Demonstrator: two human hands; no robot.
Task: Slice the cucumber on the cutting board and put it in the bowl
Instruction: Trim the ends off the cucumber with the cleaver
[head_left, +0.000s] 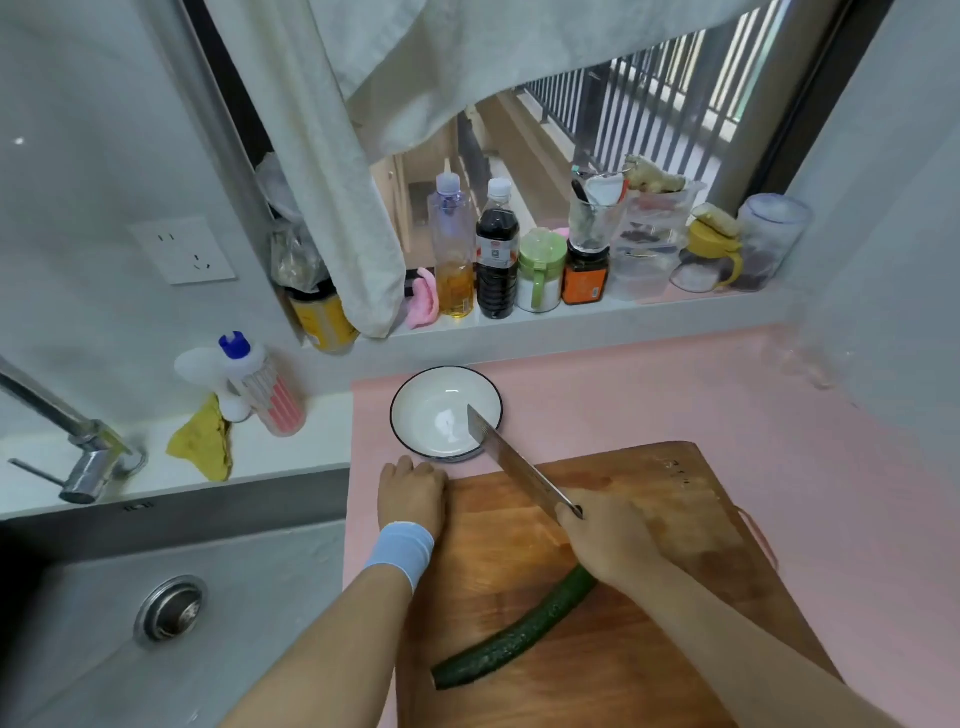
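Dark green and still whole, the cucumber (514, 631) lies slantwise on the near part of the wooden cutting board (571, 686), its near end pointing left and its far end hidden under the right wrist. Above it the right hand (608, 540) grips the handle of a knife (514, 462), fingers wrapped round it; the blade is off the board and slants away to the far left, its tip overlapping the bowl (431, 410) in this view. That bowl, white with a dark rim, stands just beyond the board's far left corner on the pink desk (675, 395) and holds nothing. The left hand (412, 493), with a pale blue wristband (400, 551) behind it, rests palm down on the board's far left corner and grips nothing. Left of the desk are a steel sink (234, 597) and a tap (78, 447); bottles and jars (496, 254) line the windowsill at the far side
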